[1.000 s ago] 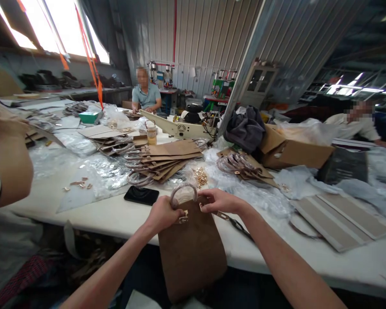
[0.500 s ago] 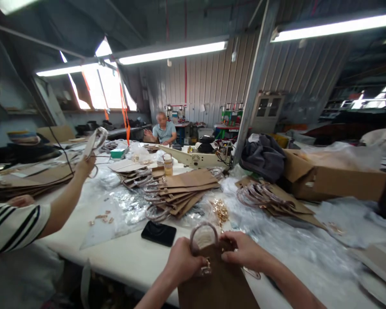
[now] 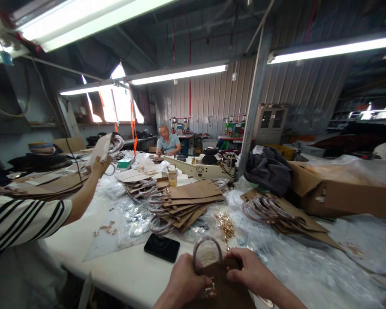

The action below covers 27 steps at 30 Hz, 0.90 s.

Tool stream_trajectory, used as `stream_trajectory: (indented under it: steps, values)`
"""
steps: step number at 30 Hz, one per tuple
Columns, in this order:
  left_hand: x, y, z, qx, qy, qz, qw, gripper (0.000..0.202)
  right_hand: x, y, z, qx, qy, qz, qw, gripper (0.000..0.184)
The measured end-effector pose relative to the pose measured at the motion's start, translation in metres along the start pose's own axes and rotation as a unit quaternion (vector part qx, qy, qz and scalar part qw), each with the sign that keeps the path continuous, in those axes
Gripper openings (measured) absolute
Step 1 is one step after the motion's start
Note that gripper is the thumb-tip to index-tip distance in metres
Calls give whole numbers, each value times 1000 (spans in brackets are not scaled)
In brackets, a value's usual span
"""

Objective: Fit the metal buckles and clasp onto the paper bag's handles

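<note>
Step judged in hand: a gold clasp is being fitted at the mouth of the brown bag, which is held just right of and nearer than the black phone. The left hand is closed on the bag's top edge at the clasp. The right hand is pinched on the same edge, further right of the phone. Wrists are bent inward, and the handle loop stands upright between them. The next move is judged to need a steady pinch from both sides.

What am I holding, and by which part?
A brown bag, by its top edge: left hand at the metal clasp, right hand beside the loop handle.
</note>
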<state>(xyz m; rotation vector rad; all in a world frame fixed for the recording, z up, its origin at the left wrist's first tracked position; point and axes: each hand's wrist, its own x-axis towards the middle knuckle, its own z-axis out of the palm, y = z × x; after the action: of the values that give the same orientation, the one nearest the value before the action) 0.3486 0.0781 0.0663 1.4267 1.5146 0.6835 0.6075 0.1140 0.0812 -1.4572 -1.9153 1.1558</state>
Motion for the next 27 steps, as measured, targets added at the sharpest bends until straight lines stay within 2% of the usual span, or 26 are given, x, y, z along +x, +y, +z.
stream_trajectory:
  steps: [4,8,10,13,15,17,20,22,27]
  values:
    - [-7,-4,-11,59,36,-5,998,26,-7,-2,-5,66,-29,-9,997,41]
    - [-16,-20,-26,77,41,28,996,25,-14,2,-9,47,-19,4,999,51]
    - [-19,-36,-32,61,28,20,998,27,-18,1,-10,28,-20,16,999,56]
    - [-23,-60,-35,-13,-22,-12,1000,31,-27,-4,-9,-10,-10,24,1000,57]
    - [-27,-70,-34,-65,-50,-15,996,32,-31,-8,-7,-32,13,20,999,56]
    - [-30,-74,-34,-90,-53,-10,994,31,-33,-11,-3,-46,24,12,999,53]
    - [-35,-71,-33,-91,-37,-4,995,30,-35,-17,2,-65,20,4,998,44]
    - [-43,-61,-33,-97,-27,9,995,28,-39,-25,0,-80,24,-3,996,41]
    - [-79,-16,-43,-144,-33,90,985,25,-73,-56,-21,-106,44,-40,993,48]
